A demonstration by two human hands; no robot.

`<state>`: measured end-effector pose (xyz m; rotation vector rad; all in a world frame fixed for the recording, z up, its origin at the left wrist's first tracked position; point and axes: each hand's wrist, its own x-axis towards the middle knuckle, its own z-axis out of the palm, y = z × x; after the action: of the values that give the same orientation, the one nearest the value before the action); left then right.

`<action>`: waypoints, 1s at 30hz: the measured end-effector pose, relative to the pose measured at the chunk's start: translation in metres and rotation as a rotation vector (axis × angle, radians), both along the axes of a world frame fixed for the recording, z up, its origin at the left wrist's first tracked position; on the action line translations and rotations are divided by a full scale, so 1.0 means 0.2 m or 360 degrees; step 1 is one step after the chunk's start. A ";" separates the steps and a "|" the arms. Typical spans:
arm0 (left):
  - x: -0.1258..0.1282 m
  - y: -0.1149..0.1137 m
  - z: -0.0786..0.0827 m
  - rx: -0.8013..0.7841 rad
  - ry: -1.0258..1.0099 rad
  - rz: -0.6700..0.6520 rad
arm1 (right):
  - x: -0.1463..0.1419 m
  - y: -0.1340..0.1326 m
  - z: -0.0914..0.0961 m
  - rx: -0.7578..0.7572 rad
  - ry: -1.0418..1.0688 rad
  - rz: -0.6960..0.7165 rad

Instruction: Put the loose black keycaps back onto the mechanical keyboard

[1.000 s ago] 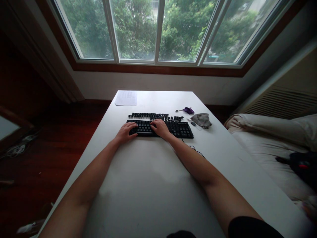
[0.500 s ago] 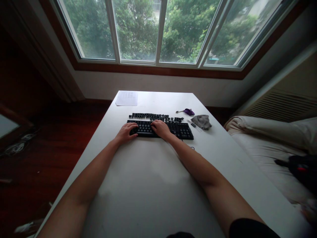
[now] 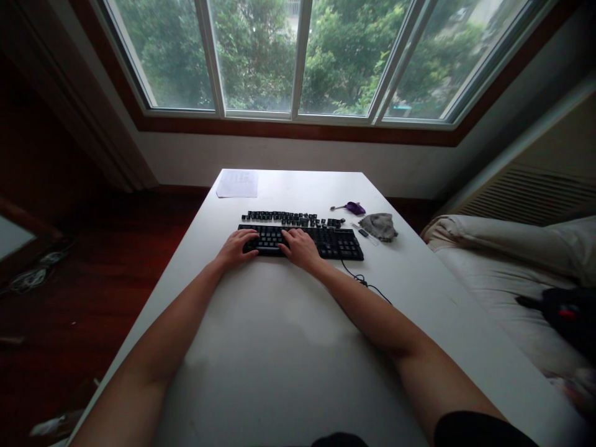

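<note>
We rest our left hand on the left end of the keyboard, fingers spread and thumb apart, probably to steady it. Our right hand lies over the middle keys, fingers bent, thumb apart. Neither hand closes on anything that we can see; we cannot tell how hard the fingertips press.

The keyboard lies lengthwise in front of us, seemingly so both hands reach it evenly. Just beyond it, loose keycaps sit in rough rows, perhaps lined up to keep their order; we cannot read them. The cable trails from the near edge toward our right forearm. Off to the right, a gray cloth and a purple thing seem set aside, out of our arms' way. Papers lie at the far left corner.

The tabletop is white and smooth. Past it, a wide window shows trees; a reddish floor spreads left, a pale couch right.
</note>
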<state>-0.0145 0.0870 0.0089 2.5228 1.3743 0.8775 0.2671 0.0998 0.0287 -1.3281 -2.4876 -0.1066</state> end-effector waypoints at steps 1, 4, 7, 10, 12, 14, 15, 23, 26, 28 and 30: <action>0.00 0.00 0.00 0.0001 0.0001 0.0001 | -0.01 -0.01 0.00 0.0007 -0.0011 -0.0009; 0.01 0.00 0.00 -0.0010 0.0005 0.0000 | -0.02 -0.04 -0.01 0.0047 -0.0014 -0.0026; 0.01 0.00 -0.01 -0.0017 -0.0002 0.0003 | -0.03 -0.04 -0.01 0.0055 -0.0020 -0.0013; 0.01 0.01 -0.03 -0.0001 -0.0005 0.0008 | -0.02 -0.04 -0.03 0.0042 -0.0010 0.0003; 0.01 0.01 -0.03 0.0008 -0.0004 0.0008 | -0.01 -0.03 -0.04 0.0040 0.0029 0.0020; 0.01 0.01 -0.03 0.0012 -0.0004 0.0009 | 0.01 -0.03 -0.05 0.0036 0.0100 0.0015; 0.01 0.01 -0.02 0.0010 -0.0002 0.0008 | 0.01 -0.02 -0.05 0.0038 0.0148 -0.0003; 0.02 0.00 -0.02 -0.0018 0.0004 0.0021 | 0.04 -0.03 -0.03 0.0063 0.0297 -0.0130; 0.02 0.01 -0.02 -0.0010 0.0003 0.0014 | 0.03 -0.04 -0.03 0.0020 0.0232 -0.0132; 0.02 0.01 -0.02 -0.0011 0.0001 0.0011 | 0.03 -0.05 -0.02 -0.0011 0.0182 -0.0131; 0.02 0.01 -0.02 -0.0017 -0.0002 0.0012 | 0.03 -0.05 -0.01 -0.0028 0.0152 -0.0130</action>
<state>-0.0109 0.0881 0.0049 2.5103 1.3853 0.8712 0.2724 0.0892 0.0260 -1.4081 -2.3615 -0.0393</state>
